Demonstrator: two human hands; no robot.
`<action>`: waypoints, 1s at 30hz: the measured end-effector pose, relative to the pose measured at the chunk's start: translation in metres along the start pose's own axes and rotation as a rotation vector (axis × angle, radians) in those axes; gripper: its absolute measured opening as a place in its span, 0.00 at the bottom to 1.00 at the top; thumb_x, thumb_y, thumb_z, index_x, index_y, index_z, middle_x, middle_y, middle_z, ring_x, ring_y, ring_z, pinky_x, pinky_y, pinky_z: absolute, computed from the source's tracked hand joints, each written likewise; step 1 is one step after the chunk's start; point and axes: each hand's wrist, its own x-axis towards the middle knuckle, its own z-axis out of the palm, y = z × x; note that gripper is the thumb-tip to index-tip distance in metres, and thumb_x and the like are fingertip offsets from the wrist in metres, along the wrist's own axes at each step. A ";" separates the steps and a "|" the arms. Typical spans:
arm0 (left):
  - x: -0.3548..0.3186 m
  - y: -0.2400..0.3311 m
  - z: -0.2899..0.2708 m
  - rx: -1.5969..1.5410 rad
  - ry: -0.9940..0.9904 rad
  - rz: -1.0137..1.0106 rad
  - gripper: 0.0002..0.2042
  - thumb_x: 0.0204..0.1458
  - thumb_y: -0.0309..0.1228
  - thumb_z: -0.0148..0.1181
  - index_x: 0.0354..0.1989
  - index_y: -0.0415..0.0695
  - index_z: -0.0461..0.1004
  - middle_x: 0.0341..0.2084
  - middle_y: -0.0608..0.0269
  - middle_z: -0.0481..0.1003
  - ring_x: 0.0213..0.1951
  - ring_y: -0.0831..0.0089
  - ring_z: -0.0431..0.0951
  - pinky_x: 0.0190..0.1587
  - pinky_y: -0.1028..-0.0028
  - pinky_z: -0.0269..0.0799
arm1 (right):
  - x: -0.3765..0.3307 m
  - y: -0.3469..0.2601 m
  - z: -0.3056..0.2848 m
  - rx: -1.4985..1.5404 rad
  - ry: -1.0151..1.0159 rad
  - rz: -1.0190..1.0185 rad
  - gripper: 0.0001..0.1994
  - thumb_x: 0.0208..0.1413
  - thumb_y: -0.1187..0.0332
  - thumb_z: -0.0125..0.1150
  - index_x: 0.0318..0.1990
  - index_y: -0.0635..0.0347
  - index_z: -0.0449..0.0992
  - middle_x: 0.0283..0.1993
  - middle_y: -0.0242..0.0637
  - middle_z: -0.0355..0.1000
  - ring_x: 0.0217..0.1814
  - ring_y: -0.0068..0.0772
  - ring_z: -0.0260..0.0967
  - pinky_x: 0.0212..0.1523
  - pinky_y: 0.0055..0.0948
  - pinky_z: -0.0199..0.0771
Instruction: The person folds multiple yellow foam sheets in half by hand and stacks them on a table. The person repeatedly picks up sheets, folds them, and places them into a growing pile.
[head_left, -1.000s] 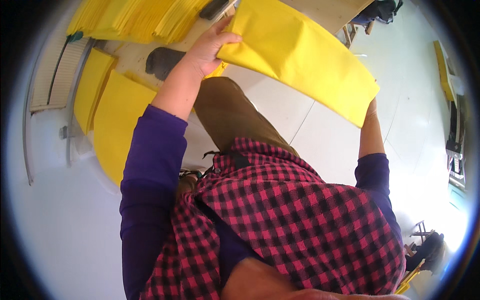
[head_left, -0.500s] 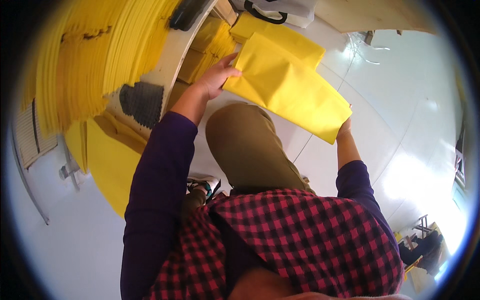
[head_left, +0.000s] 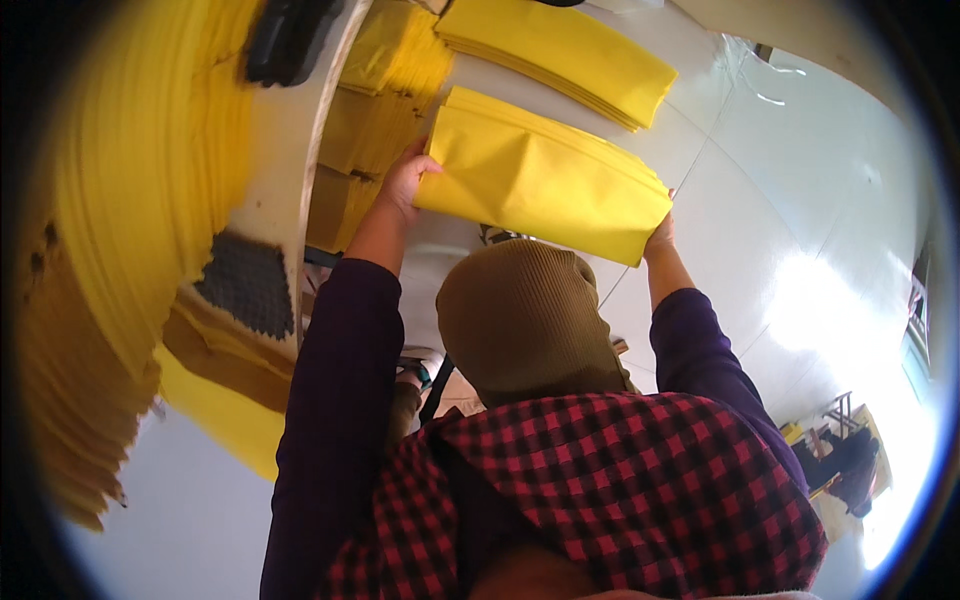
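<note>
Between my two hands I hold a stack of folded yellow fabric sheets (head_left: 540, 180), its layered edges showing along the far side. My left hand (head_left: 407, 180) grips the stack's left end, thumb on top. At the right end, my right hand (head_left: 661, 235) closes around the corner, most of its fingers hidden beneath the sheets. Just beyond, another pile of yellow sheets (head_left: 560, 55) lies low near the floor, apart from the stack I hold.
On my left runs a table (head_left: 318, 120) loaded with many layered yellow sheets (head_left: 130, 180), a dark grey patterned piece (head_left: 250, 285) and a black object (head_left: 290, 40). More yellow stacks (head_left: 375, 130) sit under it. Light floor tiles (head_left: 750, 220) stretch to the right.
The held stack has come slightly left and away from the pile beyond it, leaving a gap where they overlapped in view. Both hands still grip its ends, and my view has shifted.
</note>
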 end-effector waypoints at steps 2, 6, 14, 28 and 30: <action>0.013 0.004 0.000 -0.032 0.007 -0.059 0.30 0.39 0.25 0.50 0.58 0.42 0.64 0.46 0.58 0.72 0.47 0.64 0.72 0.48 0.68 0.69 | 0.009 0.001 0.002 0.023 0.051 0.004 0.35 0.58 0.36 0.39 0.61 0.55 0.62 0.59 0.36 0.65 0.58 0.40 0.62 0.58 0.39 0.64; 0.035 0.006 0.001 -0.052 0.036 -0.106 0.28 0.40 0.28 0.50 0.56 0.45 0.66 0.45 0.61 0.72 0.46 0.67 0.72 0.49 0.70 0.67 | 0.020 -0.003 0.012 -0.023 0.135 -0.023 0.36 0.58 0.36 0.38 0.60 0.56 0.63 0.58 0.38 0.66 0.57 0.41 0.63 0.58 0.39 0.63; 0.066 0.000 -0.022 -0.102 0.112 -0.115 0.24 0.43 0.29 0.50 0.54 0.45 0.68 0.45 0.63 0.73 0.47 0.68 0.71 0.50 0.71 0.65 | 0.040 -0.001 0.019 -0.069 0.184 -0.025 0.35 0.58 0.35 0.38 0.61 0.54 0.62 0.61 0.36 0.63 0.59 0.40 0.61 0.59 0.40 0.62; 0.085 -0.007 -0.026 -0.320 0.254 -0.023 0.25 0.56 0.53 0.47 0.55 0.48 0.67 0.54 0.62 0.67 0.56 0.63 0.63 0.59 0.60 0.54 | 0.028 0.012 0.045 -0.217 0.346 -0.060 0.36 0.56 0.34 0.40 0.60 0.55 0.63 0.58 0.37 0.65 0.59 0.40 0.62 0.57 0.38 0.65; 0.086 -0.013 -0.026 -0.243 0.347 -0.029 0.29 0.56 0.54 0.48 0.59 0.48 0.63 0.59 0.61 0.63 0.61 0.62 0.58 0.63 0.56 0.47 | 0.027 0.014 0.044 -0.131 0.261 -0.032 0.36 0.56 0.33 0.39 0.60 0.53 0.62 0.59 0.36 0.64 0.60 0.41 0.61 0.58 0.38 0.64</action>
